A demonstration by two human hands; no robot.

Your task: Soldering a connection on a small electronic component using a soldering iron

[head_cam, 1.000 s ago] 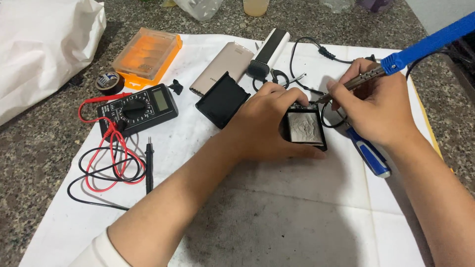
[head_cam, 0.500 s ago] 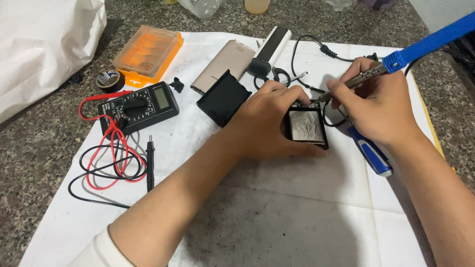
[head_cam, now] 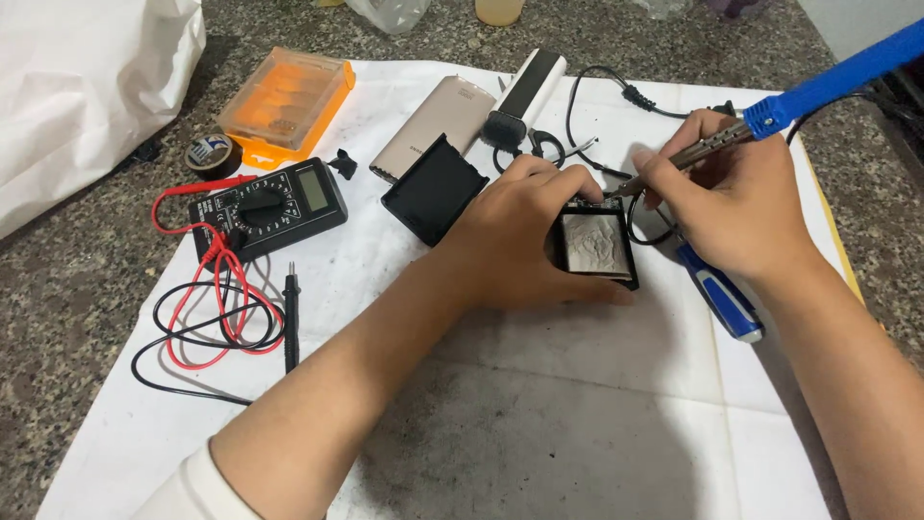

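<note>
My left hand (head_cam: 525,241) grips a small open black case (head_cam: 599,246) with a grey, silvery inside, pressing it onto the white paper sheet (head_cam: 539,404). My right hand (head_cam: 736,207) holds a blue-handled soldering iron (head_cam: 818,82) like a pen. Its metal tip rests at the case's upper right corner. Beside my left hand lies a square black lid (head_cam: 433,188), and a blue and white screwdriver (head_cam: 722,299) lies under my right wrist.
A black multimeter (head_cam: 269,207) with red and black leads (head_cam: 217,308) lies left. Behind it stand an orange plastic box (head_cam: 284,101) and a tape roll (head_cam: 210,154). A beige power bank (head_cam: 433,125), a white and black device (head_cam: 525,91) and black cables (head_cam: 616,91) lie at the back. A white bag (head_cam: 87,87) is far left.
Both hands stay on the case and iron; the iron's tip shifted only slightly at the case's corner.
</note>
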